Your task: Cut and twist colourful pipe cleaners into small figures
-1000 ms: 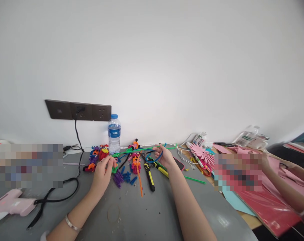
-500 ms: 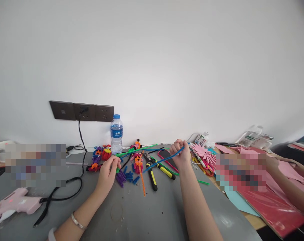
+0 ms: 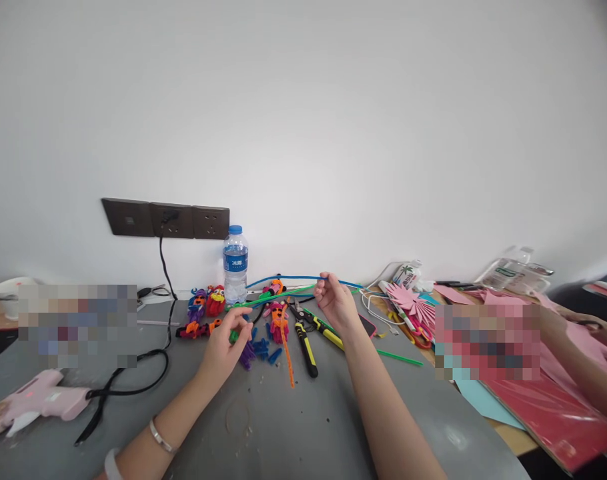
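Observation:
My right hand (image 3: 336,303) pinches a long blue pipe cleaner (image 3: 298,277), which runs out to both sides of the fingertips above the table. Left of it, my left hand (image 3: 229,340) is loosely curled, thumb and forefinger apart, with nothing clearly held. A green pipe cleaner (image 3: 278,297) passes just beyond its fingertips, and a bit of green shows in the gap between the fingers. Behind the hands lie pipe-cleaner dolls, including an orange and pink doll (image 3: 278,320) with an orange strand (image 3: 288,363). Yellow-and-black pliers (image 3: 306,350) lie open between the hands.
A water bottle (image 3: 235,267) stands by the wall. At left is a pink glue gun (image 3: 46,397) with a black cord. Short blue pieces (image 3: 263,350) lie mid-table. A phone (image 3: 367,325) sits behind my right hand. Another person's arm (image 3: 573,360) reaches over pink paper at right.
My right hand has moved left and turned from a fist to a fingertip pinch; the blue pipe cleaner now lies more level and higher. My left fingers have spread slightly.

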Action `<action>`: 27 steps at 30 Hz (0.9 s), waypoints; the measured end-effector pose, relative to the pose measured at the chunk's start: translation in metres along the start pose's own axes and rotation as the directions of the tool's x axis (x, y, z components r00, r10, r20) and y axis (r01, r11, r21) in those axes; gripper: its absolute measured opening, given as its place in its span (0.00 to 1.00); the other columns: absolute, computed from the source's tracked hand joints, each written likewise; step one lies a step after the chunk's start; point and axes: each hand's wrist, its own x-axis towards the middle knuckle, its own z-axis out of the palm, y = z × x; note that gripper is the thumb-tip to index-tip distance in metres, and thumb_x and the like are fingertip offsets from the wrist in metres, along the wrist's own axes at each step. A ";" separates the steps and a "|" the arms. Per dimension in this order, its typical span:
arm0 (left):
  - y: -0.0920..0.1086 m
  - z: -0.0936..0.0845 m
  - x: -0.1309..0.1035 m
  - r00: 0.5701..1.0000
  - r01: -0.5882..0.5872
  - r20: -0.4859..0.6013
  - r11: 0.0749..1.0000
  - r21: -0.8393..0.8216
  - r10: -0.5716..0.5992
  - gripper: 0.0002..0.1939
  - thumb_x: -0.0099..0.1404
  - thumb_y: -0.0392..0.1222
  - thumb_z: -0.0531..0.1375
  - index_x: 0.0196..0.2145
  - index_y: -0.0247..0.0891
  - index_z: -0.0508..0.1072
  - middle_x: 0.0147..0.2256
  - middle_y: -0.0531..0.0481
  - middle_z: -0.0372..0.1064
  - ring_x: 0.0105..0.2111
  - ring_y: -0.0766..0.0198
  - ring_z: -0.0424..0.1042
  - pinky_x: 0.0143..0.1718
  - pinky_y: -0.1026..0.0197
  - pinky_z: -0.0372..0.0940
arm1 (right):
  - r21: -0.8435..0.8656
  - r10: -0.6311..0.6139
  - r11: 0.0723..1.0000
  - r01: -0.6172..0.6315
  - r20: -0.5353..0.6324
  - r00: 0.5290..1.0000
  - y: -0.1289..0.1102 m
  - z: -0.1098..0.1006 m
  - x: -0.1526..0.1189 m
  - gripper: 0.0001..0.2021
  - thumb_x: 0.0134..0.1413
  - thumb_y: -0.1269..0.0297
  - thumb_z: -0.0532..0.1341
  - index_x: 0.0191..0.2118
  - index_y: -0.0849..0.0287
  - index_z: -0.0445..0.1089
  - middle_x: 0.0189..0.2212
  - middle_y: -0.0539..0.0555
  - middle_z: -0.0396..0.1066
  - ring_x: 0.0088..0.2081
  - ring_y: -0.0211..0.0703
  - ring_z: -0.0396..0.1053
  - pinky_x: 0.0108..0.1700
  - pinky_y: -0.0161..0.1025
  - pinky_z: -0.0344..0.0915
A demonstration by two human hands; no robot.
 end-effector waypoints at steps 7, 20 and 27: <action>0.003 0.001 0.002 0.988 0.010 -0.152 0.998 -0.057 -0.018 0.13 0.66 0.46 0.55 0.45 0.41 0.58 0.23 0.59 0.61 0.25 0.64 0.65 0.33 0.63 0.61 | -0.048 0.004 0.999 0.000 0.096 0.995 0.010 0.009 -0.004 0.16 0.50 0.50 0.67 0.29 0.60 0.72 0.15 0.46 0.65 0.19 0.32 0.64 0.24 0.29 0.64; -0.001 0.003 -0.004 0.995 0.023 0.091 0.996 0.087 -0.031 0.17 0.68 0.52 0.50 0.26 0.40 0.62 0.18 0.60 0.49 0.18 0.68 0.53 0.23 0.64 0.49 | -0.162 0.137 0.983 -0.087 0.323 0.936 0.020 0.034 -0.022 0.13 0.52 0.60 0.65 0.44 0.56 0.75 0.42 0.55 0.77 0.37 0.42 0.73 0.41 0.38 0.69; 0.003 0.003 -0.003 0.991 0.134 0.026 0.986 -0.099 -0.132 0.18 0.69 0.54 0.49 0.28 0.40 0.65 0.16 0.58 0.58 0.14 0.67 0.61 0.18 0.66 0.55 | -0.206 0.285 0.957 -0.205 0.517 0.807 0.019 0.043 -0.031 0.32 0.57 0.38 0.49 0.46 0.59 0.76 0.45 0.60 0.76 0.40 0.48 0.73 0.44 0.43 0.67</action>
